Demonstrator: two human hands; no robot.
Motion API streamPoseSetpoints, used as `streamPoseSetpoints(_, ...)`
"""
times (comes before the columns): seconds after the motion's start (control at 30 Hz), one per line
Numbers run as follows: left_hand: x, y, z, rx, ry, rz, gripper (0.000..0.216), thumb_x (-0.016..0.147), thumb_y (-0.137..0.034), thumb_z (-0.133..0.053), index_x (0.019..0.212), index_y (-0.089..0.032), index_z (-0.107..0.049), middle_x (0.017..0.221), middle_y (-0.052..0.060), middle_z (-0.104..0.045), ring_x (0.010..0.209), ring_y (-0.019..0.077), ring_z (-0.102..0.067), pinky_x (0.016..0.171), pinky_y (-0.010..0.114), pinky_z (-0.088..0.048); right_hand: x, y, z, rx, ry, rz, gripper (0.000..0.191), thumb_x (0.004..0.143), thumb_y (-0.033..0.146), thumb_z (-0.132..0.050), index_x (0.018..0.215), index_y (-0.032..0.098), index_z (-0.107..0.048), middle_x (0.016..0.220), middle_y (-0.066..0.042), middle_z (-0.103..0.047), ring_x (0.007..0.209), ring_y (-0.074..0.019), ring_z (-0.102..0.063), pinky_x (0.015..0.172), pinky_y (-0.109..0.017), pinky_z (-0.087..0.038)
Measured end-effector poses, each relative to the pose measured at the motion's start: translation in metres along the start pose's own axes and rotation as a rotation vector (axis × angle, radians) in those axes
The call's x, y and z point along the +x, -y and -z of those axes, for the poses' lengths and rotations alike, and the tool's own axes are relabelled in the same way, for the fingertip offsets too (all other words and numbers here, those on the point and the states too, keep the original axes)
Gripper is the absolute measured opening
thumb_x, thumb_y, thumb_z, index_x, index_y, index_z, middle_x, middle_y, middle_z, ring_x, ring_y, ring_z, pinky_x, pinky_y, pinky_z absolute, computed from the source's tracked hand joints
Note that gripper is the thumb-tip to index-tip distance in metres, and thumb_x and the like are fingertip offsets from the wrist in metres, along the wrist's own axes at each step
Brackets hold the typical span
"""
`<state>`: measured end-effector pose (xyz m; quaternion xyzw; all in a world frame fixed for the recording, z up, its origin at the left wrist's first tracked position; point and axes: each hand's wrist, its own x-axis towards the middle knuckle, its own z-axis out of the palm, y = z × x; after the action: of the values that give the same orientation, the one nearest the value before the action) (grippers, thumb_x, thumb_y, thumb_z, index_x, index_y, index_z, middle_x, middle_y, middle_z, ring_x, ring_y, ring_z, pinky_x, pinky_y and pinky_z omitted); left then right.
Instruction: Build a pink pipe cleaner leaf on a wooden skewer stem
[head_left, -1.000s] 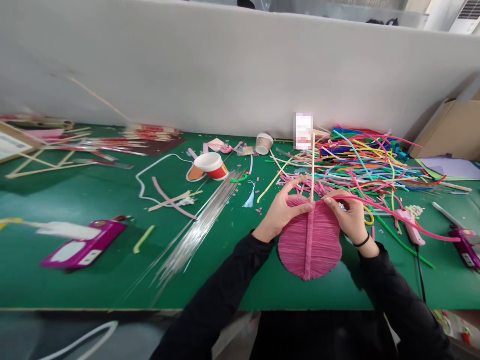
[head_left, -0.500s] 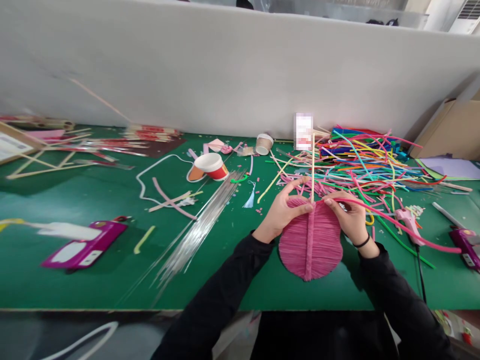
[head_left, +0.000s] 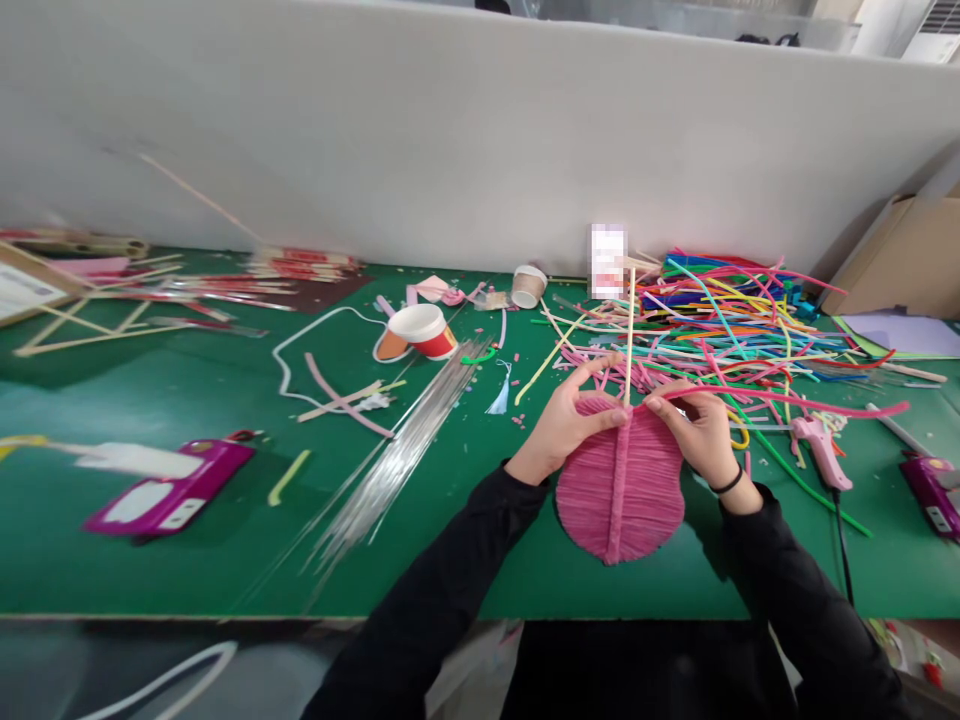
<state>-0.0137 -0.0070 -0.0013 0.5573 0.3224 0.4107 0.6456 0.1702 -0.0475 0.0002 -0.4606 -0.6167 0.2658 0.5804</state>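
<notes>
A round, ribbed pink fan [head_left: 651,490] made of fuzzy stems is held above the green table, with a pink spine down its middle and a thin pale stick [head_left: 630,320] pointing away from me. My left hand [head_left: 566,420] is closed on the fan's far left edge, thumb on top where the stick meets the spine. At that same spot my right hand [head_left: 697,430] pinches a long pink pipe cleaner [head_left: 810,402], whose free length runs out to the right. The right fingers sit close to the fan's far right edge.
Many coloured pipe cleaners [head_left: 750,330] are heaped behind my hands. A pink glue gun [head_left: 823,450] lies right. To the left are a bundle of thin wires [head_left: 397,470], a paper cup [head_left: 424,330] and a purple device [head_left: 172,490]. A grey partition [head_left: 450,140] stands behind.
The free end of the pink pipe cleaner has swung up and away from me. The fan and its stick have tilted slightly; both hands keep nearly the same place.
</notes>
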Motion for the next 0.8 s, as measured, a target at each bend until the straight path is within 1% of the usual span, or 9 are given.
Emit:
streamPoseSetpoints(0.17, 0.0000, 0.0010, 0.0005, -0.009, 0.002, 0.013, 0.087, 0.066, -0.030, -0.087, 0.142, -0.019, -0.047, 0.073, 0.001, -0.074, 0.073, 0.0184, -0.072, 0.078, 0.028, -0.054, 0.0006, -0.0025, 0.0005, 0.013, 0.009, -0.056, 0.024, 0.082, 0.046, -0.071, 0.076, 0.023, -0.074, 0.076, -0.004, -0.076, 0.069, -0.0204, -0.070, 0.065, -0.032, -0.057)
streamPoseSetpoints(0.37, -0.0002, 0.0040, 0.0023, -0.022, 0.008, 0.030, 0.089, 0.065, -0.029, -0.087, 0.143, -0.019, -0.046, 0.071, 0.000, -0.074, 0.070, 0.0176, -0.071, 0.073, 0.026, -0.053, 0.0003, -0.0052, 0.0013, 0.017, 0.041, -0.086, 0.027, 0.081, 0.048, -0.072, 0.075, 0.022, -0.074, 0.076, -0.005, -0.076, 0.071, -0.0207, -0.071, 0.066, -0.031, -0.056)
streamPoseSetpoints(0.5, 0.0004, 0.0044, 0.0023, 0.016, -0.001, 0.021, 0.087, 0.065, -0.029, -0.087, 0.141, -0.018, -0.047, 0.070, -0.001, -0.073, 0.071, 0.0175, -0.071, 0.073, 0.026, -0.053, 0.0004, -0.0065, 0.0026, 0.014, 0.063, -0.121, 0.028, 0.079, 0.049, -0.073, 0.076, 0.021, -0.075, 0.076, -0.005, -0.077, 0.072, -0.0217, -0.072, 0.067, -0.032, -0.055)
streamPoseSetpoints(0.6, 0.0013, 0.0045, 0.0013, 0.050, -0.005, 0.015, 0.080, 0.065, -0.030, -0.087, 0.136, -0.018, -0.052, 0.073, 0.000, -0.073, 0.073, 0.0178, -0.071, 0.076, 0.027, -0.053, 0.0014, -0.0075, 0.0039, 0.013, 0.090, -0.190, 0.030, 0.078, 0.049, -0.074, 0.078, 0.020, -0.076, 0.078, -0.007, -0.077, 0.074, -0.0229, -0.072, 0.069, -0.033, -0.055)
streamPoseSetpoints(0.67, 0.0022, 0.0051, 0.0013, 0.060, -0.009, 0.007, 0.076, 0.066, -0.031, -0.086, 0.133, -0.017, -0.054, 0.078, 0.001, -0.073, 0.076, 0.0183, -0.071, 0.078, 0.028, -0.053, 0.0026, -0.0077, 0.0044, 0.042, 0.118, -0.226, 0.034, 0.078, 0.053, -0.073, 0.083, 0.019, -0.076, 0.081, -0.007, -0.077, 0.076, -0.0231, -0.072, 0.070, -0.033, -0.055)
streamPoseSetpoints(0.8, 0.0042, 0.0075, 0.0041, 0.085, -0.030, -0.035, 0.071, 0.069, -0.033, -0.085, 0.132, -0.018, -0.055, 0.088, 0.004, -0.074, 0.086, 0.0190, -0.070, 0.083, 0.029, -0.053, 0.0053, -0.0075, 0.0045, 0.178, 0.175, -0.293, 0.048, 0.081, 0.063, -0.064, 0.095, 0.019, -0.076, 0.092, -0.008, -0.076, 0.082, -0.0221, -0.071, 0.070, -0.032, -0.055)
